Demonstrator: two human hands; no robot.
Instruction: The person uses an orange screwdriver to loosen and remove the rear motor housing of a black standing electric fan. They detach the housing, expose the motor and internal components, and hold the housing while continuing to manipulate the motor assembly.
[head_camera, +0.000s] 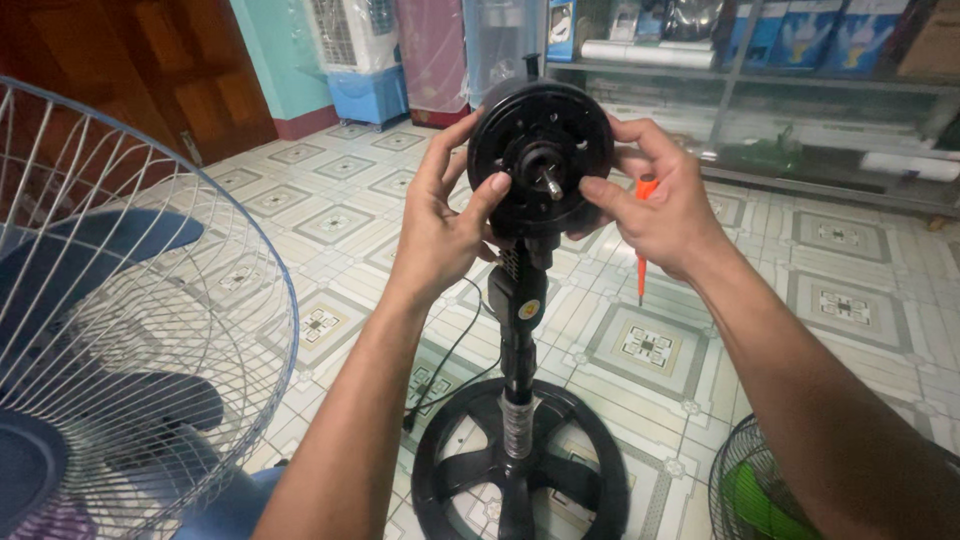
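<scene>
A black pedestal fan motor head (541, 155) with a bare metal shaft at its centre stands on a black pole (517, 360) and a round black base (520, 470). My left hand (440, 225) grips the motor head's left rim, thumb on the front face. My right hand (655, 205) holds the right rim, thumb near the shaft, and also clasps an orange-handled screwdriver (643, 240) whose tip points down.
A wire fan guard (150, 300) with blue blades behind it fills the left. Another dark guard over a green part (760, 490) sits at the bottom right. A black power cord (450, 350) trails on the tiled floor. Shelves with boxes and an air cooler (360, 60) stand at the back.
</scene>
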